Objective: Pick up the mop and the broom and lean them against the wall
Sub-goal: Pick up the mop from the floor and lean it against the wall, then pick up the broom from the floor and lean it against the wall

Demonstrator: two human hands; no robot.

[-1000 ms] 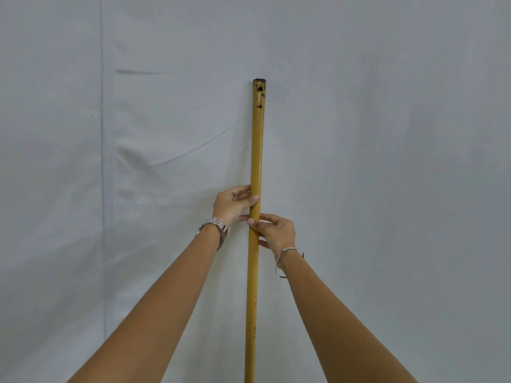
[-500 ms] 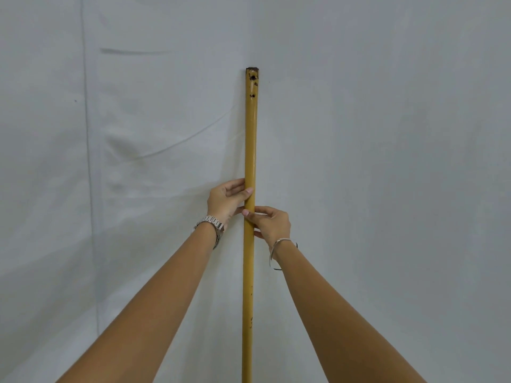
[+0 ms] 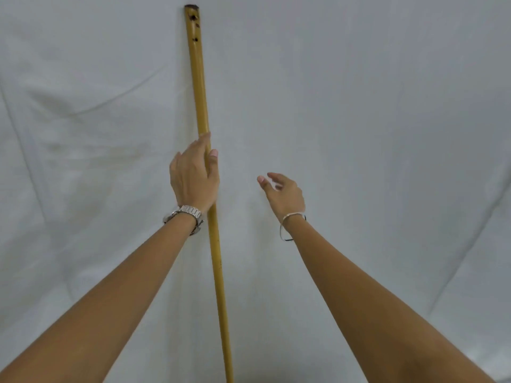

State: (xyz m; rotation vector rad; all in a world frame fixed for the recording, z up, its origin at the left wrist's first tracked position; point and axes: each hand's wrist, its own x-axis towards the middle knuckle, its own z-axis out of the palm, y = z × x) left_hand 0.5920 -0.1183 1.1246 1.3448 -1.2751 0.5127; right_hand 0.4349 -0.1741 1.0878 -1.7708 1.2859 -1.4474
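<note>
A long yellow wooden handle (image 3: 199,87) stands almost upright against the white cloth-covered wall (image 3: 373,120), its dark chipped top near the upper edge of view. Its lower end runs out of the bottom of the frame, so I cannot tell whether it is the mop or the broom. My left hand (image 3: 193,179), with a metal watch on the wrist, rests on the handle at mid-height, fingers extended along it and thumb on its right side. My right hand (image 3: 282,193), with a thin bracelet, hovers to the right of the handle, fingers apart and holding nothing.
The white cloth on the wall (image 3: 83,134) is creased and fills the whole view. No floor or other object is visible.
My right hand has let go of the handle and moved off to the right. My left hand has loosened from a grip to a flatter hold. The view has moved closer and tilted.
</note>
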